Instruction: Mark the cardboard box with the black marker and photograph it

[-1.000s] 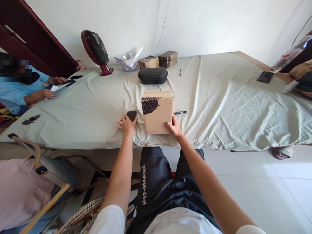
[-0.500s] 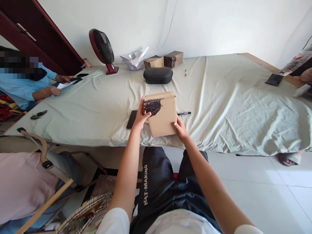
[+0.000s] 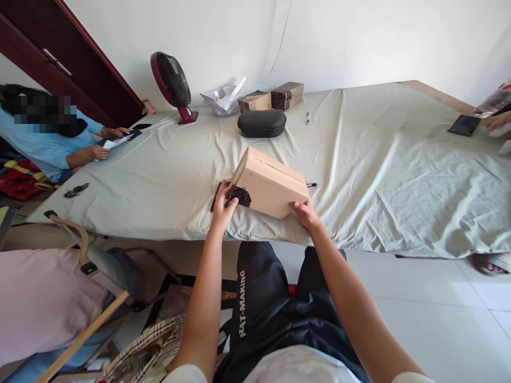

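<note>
left hand: the left hand (image 3: 224, 206) is closed around the box's near-left corner, thumb on the broad face and fingers round the side, likely so that the corner cannot slip.
right hand: the right hand (image 3: 306, 213) grips the opposite lower corner, thumb on the face; with a hand at each end, the load is probably shared and the tilt easy to steer.
cardboard box: the cardboard box (image 3: 275, 186) sits between both hands above the near edge of the table, turned askew, its broad face toward the wearer. whether its lower edge touches the cloth, i cannot tell.
black scribble: the black scribble (image 3: 241, 197) covers the corner by the left thumb.
dark flat object: a dark flat object (image 3: 214, 202) lies just beside the left hand, partly hidden by it.
pen: a pen (image 3: 313, 185) pokes out past the box's right end, within easy reach.
black case: the black case (image 3: 261, 124) rests farther back, apart from the box, which seems to leave working room on the green cloth (image 3: 367, 197).
fan: the fan (image 3: 171, 80) stands at the back left, perhaps to keep its base out of the way.
</note>
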Motion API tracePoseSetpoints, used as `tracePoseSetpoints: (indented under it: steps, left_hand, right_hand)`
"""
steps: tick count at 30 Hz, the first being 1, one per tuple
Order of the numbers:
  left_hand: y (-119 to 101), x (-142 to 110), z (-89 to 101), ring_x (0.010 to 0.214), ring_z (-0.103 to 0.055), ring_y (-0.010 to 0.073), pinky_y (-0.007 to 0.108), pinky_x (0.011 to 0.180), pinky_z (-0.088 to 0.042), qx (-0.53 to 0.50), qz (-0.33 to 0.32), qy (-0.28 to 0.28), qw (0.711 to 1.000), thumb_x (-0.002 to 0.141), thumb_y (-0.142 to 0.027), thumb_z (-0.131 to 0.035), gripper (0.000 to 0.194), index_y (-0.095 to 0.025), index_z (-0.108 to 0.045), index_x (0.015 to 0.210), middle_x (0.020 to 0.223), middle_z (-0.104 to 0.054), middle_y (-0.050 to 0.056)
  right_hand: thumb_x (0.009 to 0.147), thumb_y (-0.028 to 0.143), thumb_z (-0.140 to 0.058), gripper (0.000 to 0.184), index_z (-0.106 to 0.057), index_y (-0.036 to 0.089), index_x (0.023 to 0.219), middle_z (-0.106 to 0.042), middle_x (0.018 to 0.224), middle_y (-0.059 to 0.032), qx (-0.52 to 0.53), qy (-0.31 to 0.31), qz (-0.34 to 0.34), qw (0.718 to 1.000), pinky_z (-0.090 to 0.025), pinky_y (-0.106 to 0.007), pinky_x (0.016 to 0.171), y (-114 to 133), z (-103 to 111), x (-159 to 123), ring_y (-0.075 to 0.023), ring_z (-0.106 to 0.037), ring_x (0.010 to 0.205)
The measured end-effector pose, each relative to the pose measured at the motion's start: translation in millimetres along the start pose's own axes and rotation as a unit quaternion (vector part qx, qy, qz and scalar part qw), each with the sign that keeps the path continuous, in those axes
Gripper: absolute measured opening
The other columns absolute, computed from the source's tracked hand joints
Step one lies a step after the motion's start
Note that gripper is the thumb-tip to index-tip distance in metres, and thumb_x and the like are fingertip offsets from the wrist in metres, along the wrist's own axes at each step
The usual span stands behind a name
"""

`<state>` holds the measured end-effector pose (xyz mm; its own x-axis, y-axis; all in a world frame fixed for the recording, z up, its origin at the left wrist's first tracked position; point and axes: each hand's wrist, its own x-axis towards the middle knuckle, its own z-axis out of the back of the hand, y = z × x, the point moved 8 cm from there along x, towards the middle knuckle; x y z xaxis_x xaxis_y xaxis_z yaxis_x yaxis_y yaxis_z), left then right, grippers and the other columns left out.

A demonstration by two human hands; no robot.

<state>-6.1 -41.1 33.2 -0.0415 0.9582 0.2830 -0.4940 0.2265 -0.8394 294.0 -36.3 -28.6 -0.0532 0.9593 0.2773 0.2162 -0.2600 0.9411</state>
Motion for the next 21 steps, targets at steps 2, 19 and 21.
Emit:
tracePoseSetpoints:
  steps: [2,19,21]
  left_hand:
    - [1,-7,10.7,0.164,-0.04,0.0271,0.04,0.131,-0.04,0.066,-0.02,0.006,0.998,0.101,-0.044,-0.06,0.055,-0.024,-0.059,0.152,0.176,-0.041,0.011]
    - [42,-17,-16.6,0.134,-0.07,0.0335,0.053,0.12,-0.053,-0.13,-0.028,-0.034,0.991,0.085,-0.056,-0.081,0.072,-0.021,-0.062,0.145,0.145,-0.069,0.018]
    - [37,-18,-22.0,0.134,-0.069,0.0338,0.054,0.118,-0.055,-0.157,-0.02,-0.02,0.987,0.081,-0.061,-0.085,0.086,-0.024,-0.054,0.151,0.149,-0.065,0.019]
  right_hand:
    - [0.078,0.074,-0.072,0.103,-0.04,0.033,0.167,-0.066,0.155,-0.0111,0.008,0.004,0.007,1.0,-0.041,-0.063,0.127,4,0,-1,-0.0364,-0.053,0.152]
    - [0.081,0.059,-0.078,0.085,-0.05,0.047,0.161,-0.051,0.169,0.0083,0.165,-0.017,-0.019,0.986,-0.033,-0.053,0.135,11,1,-6,-0.0277,-0.036,0.166]
    - [0.085,0.069,-0.072,0.084,-0.05,0.043,0.161,-0.05,0.171,0.006,0.16,-0.048,-0.025,0.986,-0.031,-0.052,0.136,9,6,-6,-0.0281,-0.035,0.166]
